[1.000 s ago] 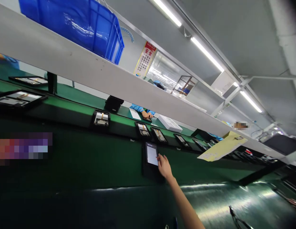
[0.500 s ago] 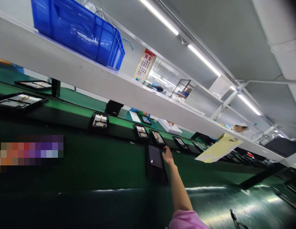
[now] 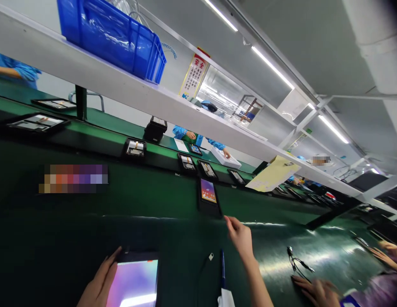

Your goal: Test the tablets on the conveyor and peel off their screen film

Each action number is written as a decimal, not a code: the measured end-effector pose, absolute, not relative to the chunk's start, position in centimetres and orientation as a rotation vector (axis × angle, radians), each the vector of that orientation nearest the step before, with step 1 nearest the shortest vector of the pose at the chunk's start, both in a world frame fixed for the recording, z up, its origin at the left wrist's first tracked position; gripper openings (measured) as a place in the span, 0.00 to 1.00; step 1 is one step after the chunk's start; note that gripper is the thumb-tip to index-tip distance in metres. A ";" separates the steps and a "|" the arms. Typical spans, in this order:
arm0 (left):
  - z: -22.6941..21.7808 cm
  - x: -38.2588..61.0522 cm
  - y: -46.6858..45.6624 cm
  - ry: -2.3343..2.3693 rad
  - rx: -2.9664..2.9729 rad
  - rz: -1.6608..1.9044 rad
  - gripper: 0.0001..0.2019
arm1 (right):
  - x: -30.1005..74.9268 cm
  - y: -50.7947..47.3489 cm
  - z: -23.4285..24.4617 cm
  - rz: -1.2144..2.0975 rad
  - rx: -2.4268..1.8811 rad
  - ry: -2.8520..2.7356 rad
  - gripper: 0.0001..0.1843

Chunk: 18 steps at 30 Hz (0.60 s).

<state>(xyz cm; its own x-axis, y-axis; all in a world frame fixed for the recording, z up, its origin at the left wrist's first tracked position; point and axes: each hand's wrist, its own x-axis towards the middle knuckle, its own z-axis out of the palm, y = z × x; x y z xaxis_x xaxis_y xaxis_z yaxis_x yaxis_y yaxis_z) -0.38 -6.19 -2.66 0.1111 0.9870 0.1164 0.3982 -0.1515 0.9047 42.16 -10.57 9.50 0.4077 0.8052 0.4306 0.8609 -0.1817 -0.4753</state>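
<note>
My left hand (image 3: 100, 281) rests at the bottom, its fingers along the left edge of a tablet (image 3: 136, 281) with a lit pink-and-white screen. My right hand (image 3: 239, 235) hovers over the green work surface (image 3: 89, 230), fingers loosely apart and holding nothing. Just beyond its fingertips lies a dark tablet (image 3: 208, 194) with a lit orange-and-purple screen. A blue pen (image 3: 222, 266) and a small white piece (image 3: 211, 256) lie near my right wrist.
A row of dark units (image 3: 187, 162) rides the conveyor behind. A blue bin (image 3: 111, 36) stands on the white shelf (image 3: 128, 91) overhead, and a yellow sheet (image 3: 273, 175) hangs from it. Another person's hands (image 3: 311, 290) lie at the lower right by a black cable (image 3: 297, 262). Workers in blue sit across.
My right hand has drawn back toward me from the far tablet, whose screen now shows a coloured picture. The view has dropped, bringing my left hand and a near tablet into sight.
</note>
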 end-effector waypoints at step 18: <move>-0.3 1.1 -2.1 1.298 1.629 0.876 0.25 | 18.8 -21.0 0.8 0.508 -1.640 -1.626 0.19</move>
<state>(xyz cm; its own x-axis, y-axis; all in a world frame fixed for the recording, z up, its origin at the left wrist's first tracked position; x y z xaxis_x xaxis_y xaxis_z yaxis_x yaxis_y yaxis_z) 1.06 -2.11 -0.31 0.2147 0.9766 0.0135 0.3776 -0.0957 0.9210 18.80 -21.01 0.76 0.1107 0.9677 0.2267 0.6663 0.0970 -0.7393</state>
